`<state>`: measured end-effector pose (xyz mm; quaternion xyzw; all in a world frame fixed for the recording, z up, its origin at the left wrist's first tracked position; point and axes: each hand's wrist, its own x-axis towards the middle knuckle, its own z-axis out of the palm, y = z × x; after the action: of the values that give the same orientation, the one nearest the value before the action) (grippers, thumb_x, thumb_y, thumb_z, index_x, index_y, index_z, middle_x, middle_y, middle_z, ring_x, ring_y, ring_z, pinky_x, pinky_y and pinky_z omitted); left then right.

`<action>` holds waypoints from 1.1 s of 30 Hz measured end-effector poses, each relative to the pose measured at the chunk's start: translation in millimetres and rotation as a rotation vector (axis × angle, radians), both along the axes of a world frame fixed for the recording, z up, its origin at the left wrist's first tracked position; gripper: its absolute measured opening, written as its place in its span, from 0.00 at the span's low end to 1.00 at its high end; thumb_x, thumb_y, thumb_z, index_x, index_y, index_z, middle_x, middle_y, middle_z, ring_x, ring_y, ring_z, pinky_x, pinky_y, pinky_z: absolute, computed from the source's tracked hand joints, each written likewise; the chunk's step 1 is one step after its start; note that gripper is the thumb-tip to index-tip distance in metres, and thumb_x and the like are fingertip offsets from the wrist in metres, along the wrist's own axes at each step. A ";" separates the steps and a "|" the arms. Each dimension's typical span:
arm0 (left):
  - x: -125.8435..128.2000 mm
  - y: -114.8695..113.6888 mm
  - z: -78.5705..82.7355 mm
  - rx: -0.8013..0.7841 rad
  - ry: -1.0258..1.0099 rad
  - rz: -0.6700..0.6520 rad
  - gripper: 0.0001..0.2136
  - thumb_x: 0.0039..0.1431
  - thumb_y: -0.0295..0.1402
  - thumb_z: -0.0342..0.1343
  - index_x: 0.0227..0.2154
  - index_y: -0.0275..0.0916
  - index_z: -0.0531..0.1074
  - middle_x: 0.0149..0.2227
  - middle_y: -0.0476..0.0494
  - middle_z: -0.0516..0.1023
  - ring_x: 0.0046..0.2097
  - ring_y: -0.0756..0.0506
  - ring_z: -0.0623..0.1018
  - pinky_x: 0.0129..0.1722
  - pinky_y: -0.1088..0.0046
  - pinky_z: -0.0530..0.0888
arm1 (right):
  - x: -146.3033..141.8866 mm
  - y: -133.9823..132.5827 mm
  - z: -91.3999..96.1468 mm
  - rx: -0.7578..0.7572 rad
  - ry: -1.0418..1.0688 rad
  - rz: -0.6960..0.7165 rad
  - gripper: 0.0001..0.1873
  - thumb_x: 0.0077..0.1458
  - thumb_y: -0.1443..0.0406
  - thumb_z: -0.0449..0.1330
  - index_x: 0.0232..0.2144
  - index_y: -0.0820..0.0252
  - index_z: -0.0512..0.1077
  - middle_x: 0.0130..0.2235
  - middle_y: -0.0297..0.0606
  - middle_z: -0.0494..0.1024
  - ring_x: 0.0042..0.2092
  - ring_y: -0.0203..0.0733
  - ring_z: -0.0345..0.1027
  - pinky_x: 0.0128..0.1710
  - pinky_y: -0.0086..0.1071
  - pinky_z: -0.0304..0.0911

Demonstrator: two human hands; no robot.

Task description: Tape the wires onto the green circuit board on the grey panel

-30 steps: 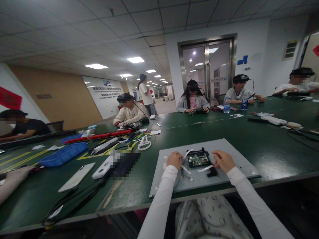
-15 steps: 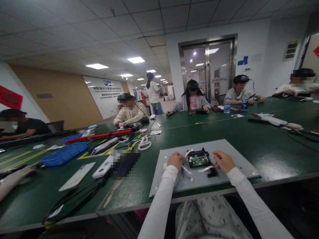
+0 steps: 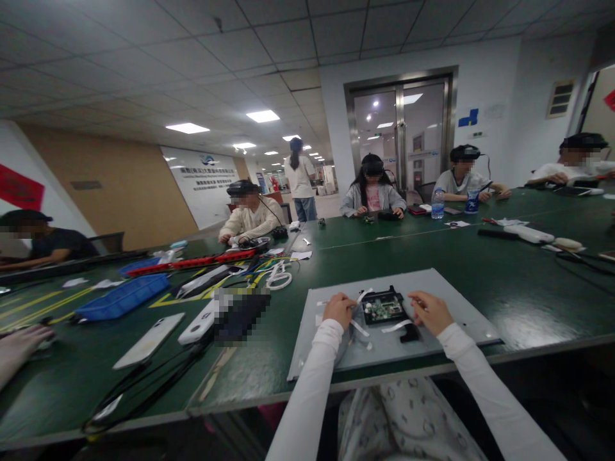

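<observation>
A grey metal panel (image 3: 446,301) lies on the green table in front of me, with a small black circuit board (image 3: 383,308) mounted near its middle. White flat ribbon cables (image 3: 358,328) trail from the board. My left hand (image 3: 338,309) rests curled at the board's left side, fingers closed on a ribbon cable. My right hand (image 3: 429,312) sits at the board's right side, fingers bent and pinched together near a small black part (image 3: 410,333); what they hold is hidden.
To my left lie a white phone (image 3: 148,341), a white device (image 3: 196,326), black cables, a blue tray (image 3: 122,298) and a red power strip (image 3: 192,262). Several seated people work around the table. A water bottle (image 3: 437,203) stands far across. Another person's hand (image 3: 19,349) is at far left.
My hands and the board stay almost still. The standing person in the background has walked to the right. The hand at far left has pulled back toward the table edge.
</observation>
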<state>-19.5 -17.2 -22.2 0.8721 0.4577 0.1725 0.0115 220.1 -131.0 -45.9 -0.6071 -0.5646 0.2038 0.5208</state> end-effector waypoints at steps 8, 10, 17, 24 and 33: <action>0.0 -1.3 1.7 -0.019 0.000 0.003 0.15 0.49 0.21 0.46 0.34 0.43 0.73 0.37 0.46 0.69 0.42 0.48 0.66 0.45 0.73 0.61 | 0.2 -1.9 1.1 0.022 -0.042 -0.007 0.15 0.48 0.62 0.47 0.38 0.60 0.66 0.32 0.37 0.70 0.23 0.32 0.65 0.17 0.25 0.65; 0.0 -2.4 3.1 -0.027 0.001 0.009 0.15 0.49 0.21 0.46 0.35 0.43 0.73 0.37 0.46 0.69 0.42 0.48 0.66 0.45 0.73 0.61 | 0.2 -1.6 0.9 0.015 -0.048 -0.019 0.16 0.48 0.62 0.47 0.39 0.60 0.66 0.31 0.36 0.70 0.23 0.32 0.64 0.17 0.25 0.65; 0.3 -4.2 4.9 -0.032 -0.002 0.013 0.15 0.48 0.21 0.47 0.34 0.42 0.73 0.37 0.46 0.69 0.42 0.48 0.66 0.45 0.73 0.61 | 1.3 0.0 -1.8 0.048 -0.110 -0.044 0.17 0.48 0.63 0.46 0.40 0.60 0.65 0.32 0.36 0.70 0.23 0.31 0.64 0.20 0.26 0.65; 0.0 -2.9 3.2 -0.018 -0.018 0.014 0.14 0.47 0.21 0.46 0.31 0.40 0.74 0.36 0.45 0.69 0.42 0.48 0.66 0.45 0.74 0.62 | 2.8 1.1 -3.8 0.039 -0.130 -0.042 0.17 0.48 0.63 0.45 0.39 0.60 0.65 0.33 0.36 0.71 0.23 0.31 0.64 0.21 0.26 0.64; 0.3 -3.7 5.0 -0.016 -0.032 0.022 0.13 0.47 0.20 0.46 0.29 0.38 0.74 0.35 0.45 0.70 0.41 0.48 0.67 0.44 0.75 0.62 | 2.3 -0.3 -1.2 0.053 -0.230 -0.064 0.17 0.48 0.64 0.45 0.38 0.60 0.67 0.33 0.37 0.72 0.27 0.34 0.66 0.24 0.28 0.64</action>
<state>-19.2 -20.8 -17.2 0.8640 0.4685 0.1828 0.0240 222.4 -131.4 -47.1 -0.6303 -0.6061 0.1008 0.4746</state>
